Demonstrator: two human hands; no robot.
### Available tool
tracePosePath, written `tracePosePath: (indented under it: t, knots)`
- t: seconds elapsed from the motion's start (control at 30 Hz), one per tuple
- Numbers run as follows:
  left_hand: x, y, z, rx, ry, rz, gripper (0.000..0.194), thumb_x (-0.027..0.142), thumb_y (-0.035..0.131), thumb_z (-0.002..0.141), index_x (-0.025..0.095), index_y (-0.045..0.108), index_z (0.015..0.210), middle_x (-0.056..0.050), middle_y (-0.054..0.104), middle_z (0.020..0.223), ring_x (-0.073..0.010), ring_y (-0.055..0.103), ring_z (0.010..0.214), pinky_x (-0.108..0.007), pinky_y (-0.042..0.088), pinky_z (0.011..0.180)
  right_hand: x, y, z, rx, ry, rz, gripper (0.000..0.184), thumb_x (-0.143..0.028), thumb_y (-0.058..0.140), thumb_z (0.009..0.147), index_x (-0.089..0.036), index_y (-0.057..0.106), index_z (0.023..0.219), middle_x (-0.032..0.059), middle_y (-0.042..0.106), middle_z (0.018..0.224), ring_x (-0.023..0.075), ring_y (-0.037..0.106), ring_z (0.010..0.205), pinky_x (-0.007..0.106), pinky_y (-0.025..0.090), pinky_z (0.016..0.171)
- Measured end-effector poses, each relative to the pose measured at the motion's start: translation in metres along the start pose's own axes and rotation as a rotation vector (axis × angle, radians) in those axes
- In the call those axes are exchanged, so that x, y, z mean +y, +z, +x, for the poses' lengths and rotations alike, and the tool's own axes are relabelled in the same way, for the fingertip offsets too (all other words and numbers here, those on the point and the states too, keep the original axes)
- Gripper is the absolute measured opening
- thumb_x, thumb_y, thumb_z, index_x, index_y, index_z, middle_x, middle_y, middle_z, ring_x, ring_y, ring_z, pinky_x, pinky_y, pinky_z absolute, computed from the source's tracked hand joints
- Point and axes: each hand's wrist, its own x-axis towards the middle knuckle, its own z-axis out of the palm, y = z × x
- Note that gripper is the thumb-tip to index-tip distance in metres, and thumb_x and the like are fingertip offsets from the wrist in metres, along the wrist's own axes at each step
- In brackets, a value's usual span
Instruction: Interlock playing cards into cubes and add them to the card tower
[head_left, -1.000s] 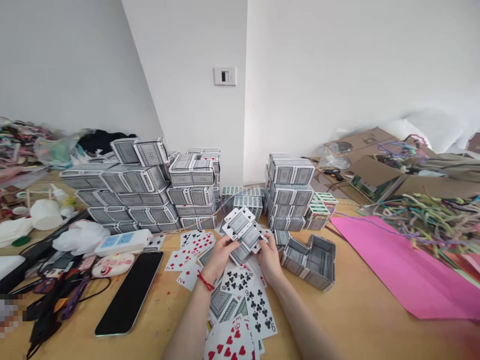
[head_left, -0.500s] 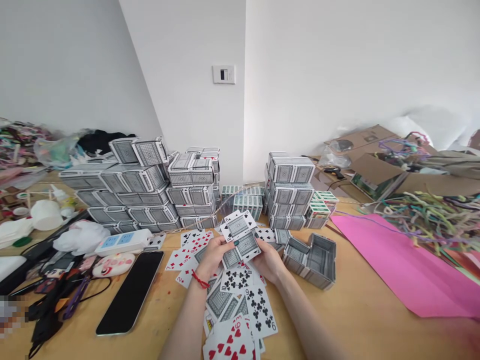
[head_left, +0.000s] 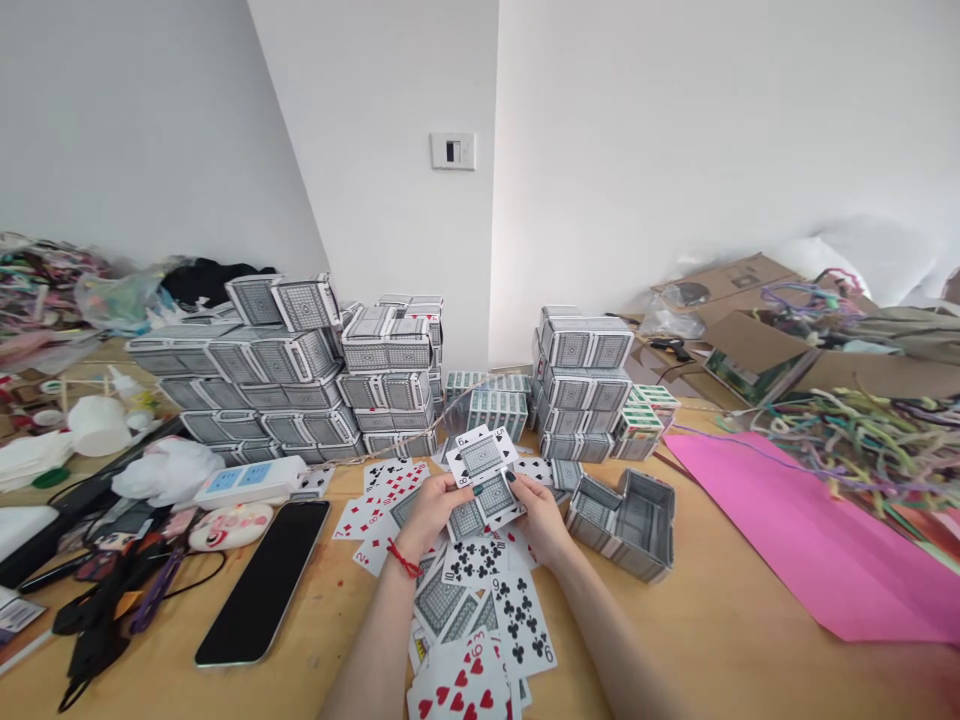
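Several interlocked playing cards [head_left: 480, 462], showing grey patterned backs and white edges with corner numbers, are held up between both hands. My left hand [head_left: 433, 518] pinches their left side, thumb on top; a red string bracelet circles that wrist. On the right side, my right hand [head_left: 541, 515] grips the same cards, its dark-nailed thumb on the upper face and its other fingers mostly hidden. Loose playing cards lie spread below, among them a nine of clubs [head_left: 521, 622] and heart cards [head_left: 457, 690]. An open box shape made of folded cards [head_left: 630, 522] stands right of my right hand.
Stacked card blocks rise at the left [head_left: 277, 365], middle [head_left: 386, 345] and right [head_left: 585, 345]. A phone [head_left: 262, 585], a power strip [head_left: 251, 482] and tools lie left. Pink paper [head_left: 802, 545], pipe cleaners [head_left: 847, 440] and a cardboard box [head_left: 772, 345] lie right.
My right thumb has moved up and inward over the top of the held cards. My left hand keeps its pinch. The whole view has shifted slightly.
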Motion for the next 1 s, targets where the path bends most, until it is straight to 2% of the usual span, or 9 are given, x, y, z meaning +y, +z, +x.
tracePosePath:
  t: [0.27,0.43,0.57,0.67,0.8,0.9,1.0]
  knots:
    - [0.005,0.000,-0.003,-0.071,0.019,0.026,0.025,0.028,0.072,0.058,0.013,0.069,0.077,-0.007,0.069,0.070,-0.0205,0.062,0.065,-0.029,0.045,0.061,0.005,-0.006,0.004,0.037,-0.064,-0.137,0.033,-0.048,0.064,0.064,-0.017,0.065,0.074,-0.0001,0.062,0.060,0.0152,0.053,0.052,0.025,0.039,0.050]
    - [0.005,-0.004,-0.001,-0.004,0.080,0.076,0.021,0.033,0.070,0.060,0.013,0.067,0.066,-0.005,0.067,0.065,-0.0172,0.058,0.059,-0.025,0.042,0.056,0.000,-0.001,0.000,0.003,-0.118,-0.167,0.026,-0.044,0.066,0.065,-0.018,0.063,0.070,-0.0017,0.061,0.059,0.0140,0.053,0.055,0.024,0.039,0.053]
    - [0.004,-0.009,0.002,0.081,0.140,0.063,0.023,0.035,0.070,0.059,0.014,0.065,0.065,-0.003,0.064,0.063,-0.0155,0.056,0.059,-0.023,0.040,0.055,0.002,-0.003,0.000,0.011,-0.027,-0.149,0.027,-0.043,0.067,0.062,-0.017,0.059,0.056,-0.0019,0.057,0.050,0.0139,0.051,0.049,0.024,0.038,0.049]
    - [0.004,-0.009,0.002,0.099,0.124,0.056,0.025,0.037,0.070,0.058,0.014,0.064,0.064,-0.003,0.063,0.061,-0.0154,0.056,0.059,-0.023,0.040,0.055,0.004,-0.002,0.001,0.003,0.046,0.041,0.029,-0.045,0.063,0.067,-0.017,0.060,0.059,0.0002,0.060,0.054,0.0149,0.055,0.051,0.025,0.042,0.051]
    - [0.007,-0.006,-0.002,0.024,0.098,0.033,0.025,0.036,0.070,0.058,0.013,0.065,0.066,-0.004,0.064,0.064,-0.0157,0.056,0.061,-0.023,0.040,0.056,0.000,0.002,0.001,0.003,0.127,0.225,0.025,-0.042,0.061,0.068,-0.017,0.063,0.072,0.0041,0.067,0.067,0.0182,0.061,0.063,0.029,0.047,0.058]
    - [0.009,-0.004,-0.005,-0.056,0.075,0.031,0.023,0.034,0.070,0.060,0.013,0.066,0.068,-0.004,0.064,0.064,-0.0143,0.056,0.059,-0.023,0.040,0.056,-0.003,0.006,-0.003,-0.046,0.208,0.185,0.017,-0.029,0.065,0.066,-0.017,0.063,0.078,0.0044,0.069,0.072,0.0191,0.063,0.068,0.030,0.049,0.062]
    - [0.009,-0.004,-0.005,-0.080,0.064,0.031,0.022,0.032,0.071,0.059,0.013,0.066,0.068,-0.004,0.064,0.064,-0.0134,0.055,0.057,-0.022,0.039,0.054,-0.006,0.009,-0.008,-0.073,0.283,0.164,0.018,-0.029,0.065,0.067,-0.017,0.062,0.081,0.0049,0.069,0.073,0.0196,0.064,0.068,0.032,0.050,0.063]
